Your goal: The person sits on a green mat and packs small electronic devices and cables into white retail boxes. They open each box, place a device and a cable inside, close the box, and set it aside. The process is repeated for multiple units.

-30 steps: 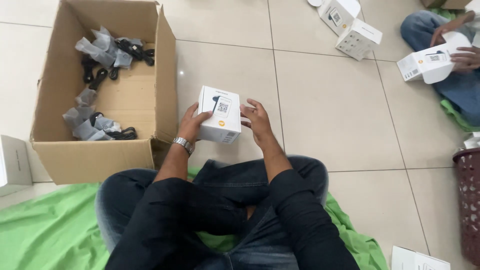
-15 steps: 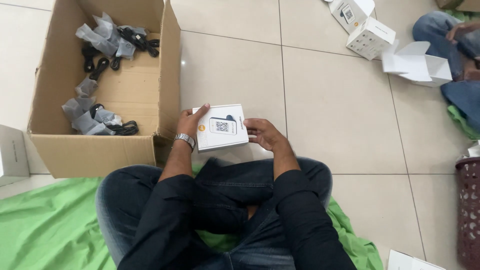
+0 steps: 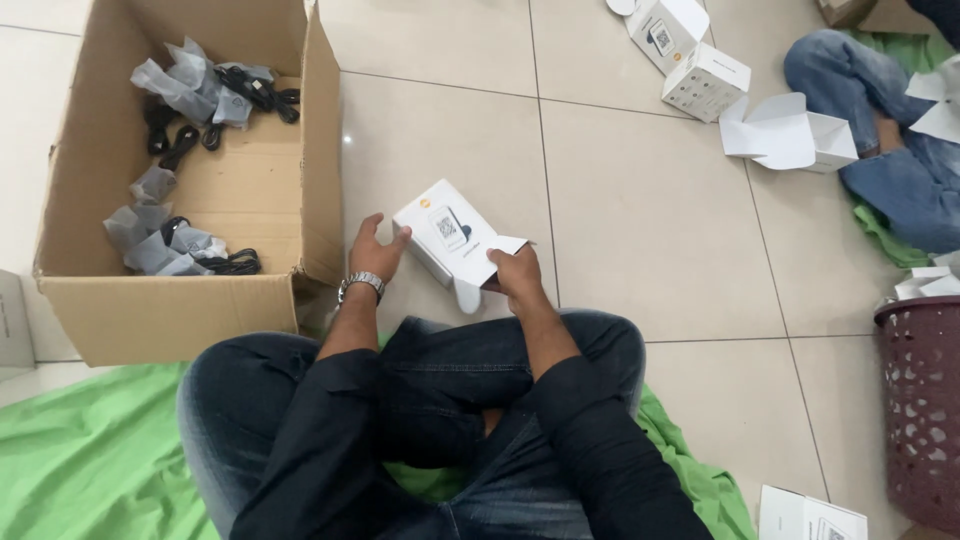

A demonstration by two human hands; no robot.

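Box in hand: small white carton (image 3: 452, 238), held tilted just above the floor tiles (image 3: 640, 200), in front of the crossed legs.
Left hand (image 3: 375, 250): fingers curling around the carton's left end, gripping it.
Right hand (image 3: 517, 277): pinching the near right corner, where a white flap is standing open.
Stage, judged: the carton's end is being worked open; nothing is showing out of it yet, so its contents seem not yet out.
Cardboard box (image 3: 190, 290), left: holding bagged black cables along its far and left sides; much of its bottom is showing bare.
Far right: more white cartons (image 3: 705, 82), one lying opened (image 3: 790, 135), beside another person's leg (image 3: 880, 150).
Right edge: maroon basket (image 3: 920, 410).
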